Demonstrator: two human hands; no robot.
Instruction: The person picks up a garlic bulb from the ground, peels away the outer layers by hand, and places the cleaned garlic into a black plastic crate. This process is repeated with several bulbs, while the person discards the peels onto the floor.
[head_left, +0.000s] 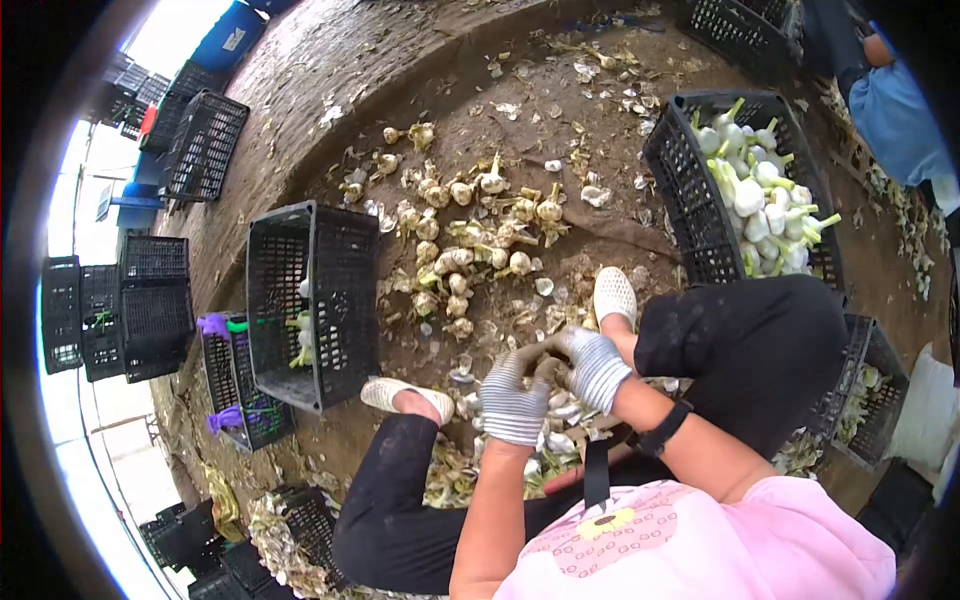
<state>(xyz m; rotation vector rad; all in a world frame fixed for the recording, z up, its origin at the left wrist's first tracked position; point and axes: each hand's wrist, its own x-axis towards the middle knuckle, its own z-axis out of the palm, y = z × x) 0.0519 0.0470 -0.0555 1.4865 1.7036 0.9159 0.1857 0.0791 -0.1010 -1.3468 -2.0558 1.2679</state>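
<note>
My left hand (pixel 514 396), in a striped grey work glove, is curled with its fingertips against those of my right hand (pixel 592 366). The right hand wears a matching glove and bends in from the other side. Both sets of fingers are closed, and what they may pinch is hidden from me. Just beyond them, a loose pile of dirty, unpeeled garlic bulbs (pixel 458 258) lies on the ground. Pale peeled skins (pixel 560 412) are scattered below the hands, between my legs.
A black crate (pixel 690 215) holding clean white garlic bulbs (pixel 765 205) stands at the right. Another black crate (pixel 345 300) on the left has a few bulbs inside. Purple gloves (pixel 228 418) hang on a crate behind it. Another person's blue sleeve (pixel 900 120) shows at upper right.
</note>
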